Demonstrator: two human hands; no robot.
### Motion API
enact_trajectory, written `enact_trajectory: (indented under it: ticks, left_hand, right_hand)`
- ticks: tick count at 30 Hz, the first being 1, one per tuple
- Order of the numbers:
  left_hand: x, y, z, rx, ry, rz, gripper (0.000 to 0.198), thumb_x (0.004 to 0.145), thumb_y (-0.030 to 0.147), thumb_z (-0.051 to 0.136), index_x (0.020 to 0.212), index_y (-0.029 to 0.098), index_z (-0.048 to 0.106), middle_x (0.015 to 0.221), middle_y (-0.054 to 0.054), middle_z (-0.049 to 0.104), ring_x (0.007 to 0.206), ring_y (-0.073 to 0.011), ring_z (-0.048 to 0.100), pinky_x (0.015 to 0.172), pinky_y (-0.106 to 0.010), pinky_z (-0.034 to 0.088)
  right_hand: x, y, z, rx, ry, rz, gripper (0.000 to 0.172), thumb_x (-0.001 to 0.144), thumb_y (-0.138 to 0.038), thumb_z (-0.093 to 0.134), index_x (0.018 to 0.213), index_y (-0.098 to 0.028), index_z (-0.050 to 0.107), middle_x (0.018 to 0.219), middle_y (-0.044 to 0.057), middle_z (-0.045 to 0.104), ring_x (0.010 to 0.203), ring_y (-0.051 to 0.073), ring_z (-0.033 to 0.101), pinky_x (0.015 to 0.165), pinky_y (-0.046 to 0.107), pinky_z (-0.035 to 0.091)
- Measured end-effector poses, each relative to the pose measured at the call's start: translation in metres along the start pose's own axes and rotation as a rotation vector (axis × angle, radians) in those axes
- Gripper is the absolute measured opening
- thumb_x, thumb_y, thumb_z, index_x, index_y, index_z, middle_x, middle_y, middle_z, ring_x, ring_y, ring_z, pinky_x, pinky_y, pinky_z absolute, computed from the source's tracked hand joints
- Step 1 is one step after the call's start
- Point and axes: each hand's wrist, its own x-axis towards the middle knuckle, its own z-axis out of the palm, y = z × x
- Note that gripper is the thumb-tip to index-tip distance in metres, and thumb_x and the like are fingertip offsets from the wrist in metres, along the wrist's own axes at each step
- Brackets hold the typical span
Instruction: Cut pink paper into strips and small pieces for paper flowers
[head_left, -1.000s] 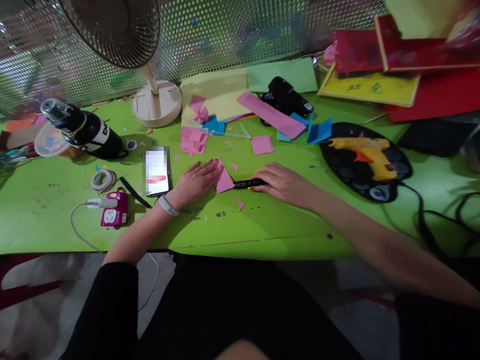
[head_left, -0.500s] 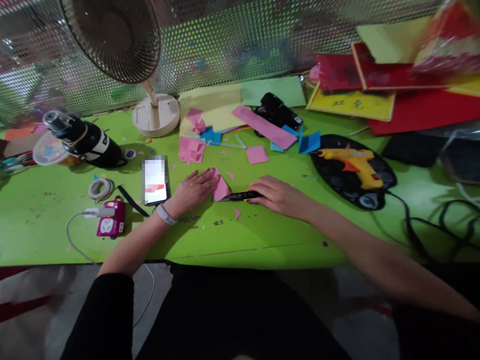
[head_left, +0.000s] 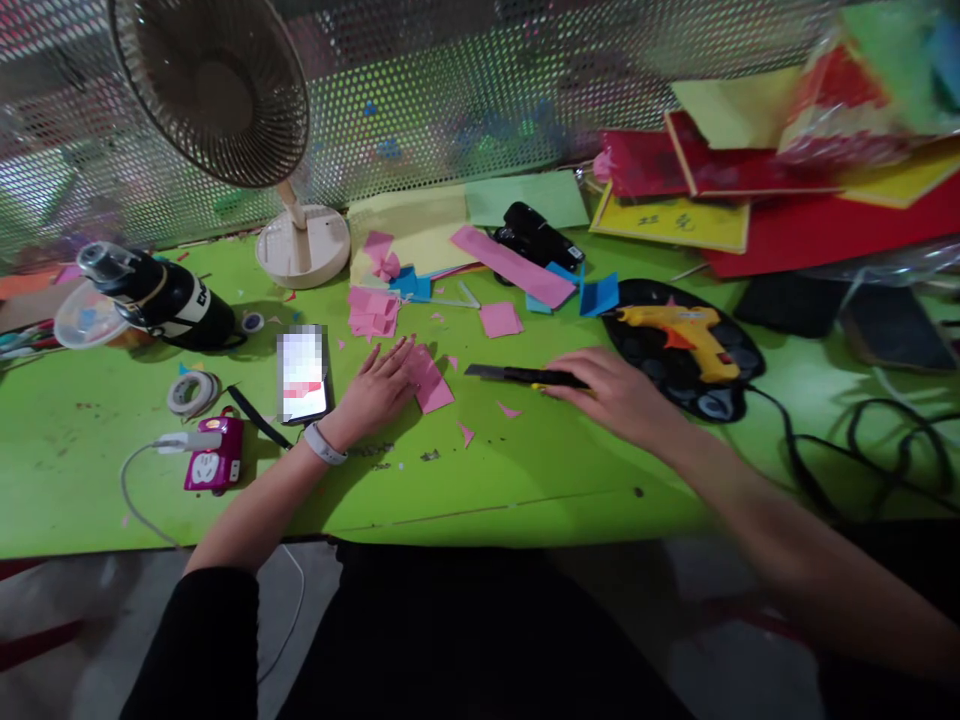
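My left hand (head_left: 377, 390) lies flat with its fingers stretched out, the fingertips resting on a small piece of pink paper (head_left: 433, 382). Wrapped round the black and yellow handle of a utility knife (head_left: 517, 375), my right hand (head_left: 611, 388) holds it just above the table, blade extended and pointing left. The blade tip is apart from the paper. Small pink scraps (head_left: 509, 409) lie between the two hands. Beyond them are a pink square (head_left: 501, 320) and a stack of pink pieces (head_left: 373, 312).
A phone (head_left: 303, 375) lies left of my left hand, near a tape roll (head_left: 193, 393) and a purple power adapter (head_left: 215, 455). A fan (head_left: 302, 250), a bottle (head_left: 176, 300) and a stapler (head_left: 538, 237) stand behind. A yellow glue gun (head_left: 686, 335) rests on a black tray at right.
My right hand has drawn the knife rightward, away from the pink paper. A further pink scrap now lies right of the paper. My left hand stays on the paper; the view has shifted slightly.
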Motion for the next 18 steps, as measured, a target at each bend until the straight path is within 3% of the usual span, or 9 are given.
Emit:
enact_trajectory:
  ticks: [4, 8, 13, 15, 18]
  left_hand:
    - [-0.003, 0.001, -0.002, 0.045, 0.123, -0.025, 0.049, 0.105, 0.028, 0.048, 0.152, 0.017, 0.048, 0.161, -0.015, 0.045, 0.151, -0.0325, 0.041, 0.127, -0.061, 0.028]
    - [-0.005, 0.000, -0.003, 0.008, 0.195, -0.053, 0.045, 0.105, 0.028, 0.049, 0.147, 0.012, 0.053, 0.152, -0.018, 0.055, 0.138, -0.0312, 0.058, 0.113, -0.053, 0.053]
    - [-0.006, -0.003, -0.004, -0.045, 0.277, -0.019, 0.040, 0.104, 0.030, 0.054, 0.141, 0.016, 0.058, 0.144, -0.016, 0.062, 0.130, -0.0280, 0.064, 0.106, -0.052, 0.059]
    - [-0.007, -0.005, -0.004, -0.074, 0.307, -0.004, 0.038, 0.103, 0.030, 0.055, 0.139, 0.016, 0.059, 0.141, -0.016, 0.064, 0.127, -0.0273, 0.066, 0.105, -0.052, 0.060]
    - [-0.007, -0.005, -0.004, -0.129, 0.331, 0.011, 0.038, 0.101, 0.026, 0.058, 0.138, 0.018, 0.060, 0.138, -0.015, 0.066, 0.127, -0.0270, 0.066, 0.106, -0.052, 0.059]
  right_hand:
    - [-0.011, 0.023, -0.001, -0.231, 0.141, 0.007, 0.038, 0.104, -0.046, 0.048, 0.112, -0.019, 0.073, 0.104, 0.015, 0.074, 0.097, 0.033, 0.070, 0.084, 0.051, 0.058]
    - [0.005, 0.005, 0.006, -0.402, 0.186, -0.159, 0.033, 0.102, -0.036, 0.058, 0.118, -0.011, 0.073, 0.110, 0.019, 0.075, 0.100, 0.034, 0.071, 0.090, 0.055, 0.058]
    - [0.055, -0.052, 0.038, -0.293, -0.045, -0.567, 0.034, 0.099, -0.013, 0.061, 0.132, -0.014, 0.067, 0.133, 0.013, 0.071, 0.116, 0.025, 0.069, 0.102, 0.044, 0.059]
    - [0.071, -0.066, 0.053, -0.296, -0.102, -0.659, 0.045, 0.093, 0.003, 0.058, 0.133, -0.017, 0.067, 0.135, 0.010, 0.071, 0.118, 0.021, 0.069, 0.105, 0.041, 0.058]
    - [0.085, -0.074, 0.067, -0.403, -0.108, -0.715, 0.045, 0.091, 0.008, 0.055, 0.128, -0.014, 0.070, 0.127, 0.010, 0.074, 0.113, 0.020, 0.071, 0.106, 0.042, 0.057]
